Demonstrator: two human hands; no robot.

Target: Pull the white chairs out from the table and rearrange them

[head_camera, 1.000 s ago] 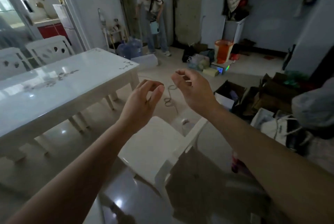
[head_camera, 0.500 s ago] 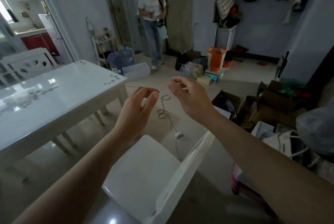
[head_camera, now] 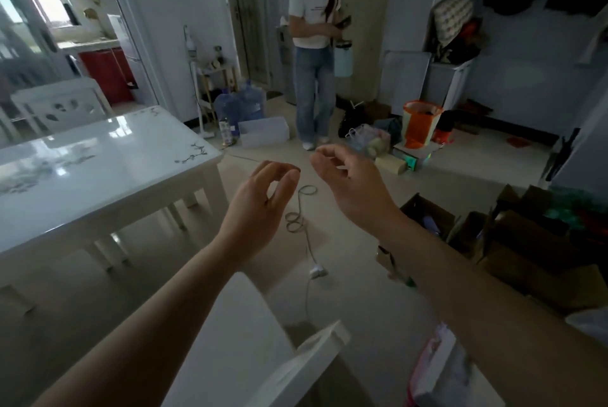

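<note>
A white chair (head_camera: 240,344) stands just below me, pulled away from the white table (head_camera: 98,170), its backrest rail towards the lower right. Another white chair (head_camera: 62,107) with a cut-out back sits at the table's far side. My left hand (head_camera: 260,206) and my right hand (head_camera: 348,183) hover in the air above the near chair, fingers loosely curled, holding nothing and touching nothing.
A person (head_camera: 316,54) stands at the back by the door. A coiled cable and plug (head_camera: 306,225) lie on the floor ahead. Cardboard boxes (head_camera: 526,235) crowd the right side; water bottles (head_camera: 240,107), a white box (head_camera: 263,132) and an orange bin (head_camera: 421,122) stand further back.
The view has lifted and shifted, so the near chair now sits lower in frame. The person at the back has straightened and stepped closer. My hands stay raised and empty.
</note>
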